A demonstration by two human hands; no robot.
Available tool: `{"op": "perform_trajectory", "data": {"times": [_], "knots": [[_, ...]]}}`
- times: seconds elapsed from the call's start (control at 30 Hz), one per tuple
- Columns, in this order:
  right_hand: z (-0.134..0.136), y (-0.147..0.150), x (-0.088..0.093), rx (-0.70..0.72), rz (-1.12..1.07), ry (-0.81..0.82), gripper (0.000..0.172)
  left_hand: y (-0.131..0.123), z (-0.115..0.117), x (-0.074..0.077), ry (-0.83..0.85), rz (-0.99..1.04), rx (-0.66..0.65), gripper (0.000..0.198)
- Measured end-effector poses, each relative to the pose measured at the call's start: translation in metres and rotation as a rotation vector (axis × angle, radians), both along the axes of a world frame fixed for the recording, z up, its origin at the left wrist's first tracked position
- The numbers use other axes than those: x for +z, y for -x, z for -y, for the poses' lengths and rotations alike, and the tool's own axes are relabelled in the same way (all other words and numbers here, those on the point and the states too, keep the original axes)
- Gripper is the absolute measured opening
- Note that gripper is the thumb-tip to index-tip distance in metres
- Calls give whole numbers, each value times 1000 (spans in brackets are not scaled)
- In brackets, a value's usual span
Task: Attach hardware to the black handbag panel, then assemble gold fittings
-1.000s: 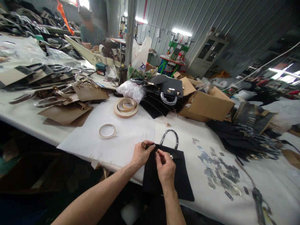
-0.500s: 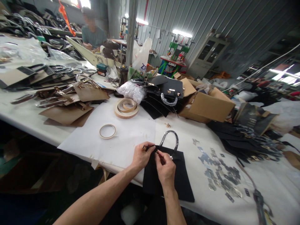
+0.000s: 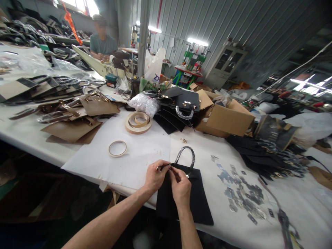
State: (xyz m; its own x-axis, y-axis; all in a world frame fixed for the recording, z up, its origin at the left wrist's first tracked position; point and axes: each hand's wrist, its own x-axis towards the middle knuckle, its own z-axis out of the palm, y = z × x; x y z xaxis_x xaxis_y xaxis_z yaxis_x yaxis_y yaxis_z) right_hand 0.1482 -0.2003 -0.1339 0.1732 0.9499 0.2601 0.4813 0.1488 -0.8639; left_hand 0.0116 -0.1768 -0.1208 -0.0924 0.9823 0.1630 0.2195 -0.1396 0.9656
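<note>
A black handbag panel (image 3: pixel 198 204) lies at the table's front edge, its wrapped loop handle (image 3: pixel 191 152) standing up at the far side. Over the panel's upper left corner, my left hand (image 3: pixel 155 175) is closed on a thin black strap (image 3: pixel 168 165), and a gold-coloured metal fitting (image 3: pixel 158 168) shows between its fingers. My right hand (image 3: pixel 181 188) is pinched with its fingertips against the left ones, above the panel. What lies in that pinch is too small and covered to make out. A small shiny fitting (image 3: pixel 187 176) shows beside the right knuckles.
Rolls of tape (image 3: pixel 117 148) lie on white paper at the left, near brown bag pieces (image 3: pixel 71 129). Small metal plates (image 3: pixel 243 192) are scattered to the right, with a corded tool (image 3: pixel 284 221) beyond. Black bags, a cardboard box (image 3: pixel 227 119) and a seated person (image 3: pixel 103 43) are farther back.
My right fingertips have come closer to the left ones at the strap. The view has shifted slightly; the panel stays on the table edge.
</note>
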Motion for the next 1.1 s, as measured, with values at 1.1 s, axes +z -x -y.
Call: {"op": "perform_trajectory", "data": {"times": [1.1], "knots": [[-194,-91,-16,-103,255,-80,52,8,-10,9,163,98,-90,28]]}}
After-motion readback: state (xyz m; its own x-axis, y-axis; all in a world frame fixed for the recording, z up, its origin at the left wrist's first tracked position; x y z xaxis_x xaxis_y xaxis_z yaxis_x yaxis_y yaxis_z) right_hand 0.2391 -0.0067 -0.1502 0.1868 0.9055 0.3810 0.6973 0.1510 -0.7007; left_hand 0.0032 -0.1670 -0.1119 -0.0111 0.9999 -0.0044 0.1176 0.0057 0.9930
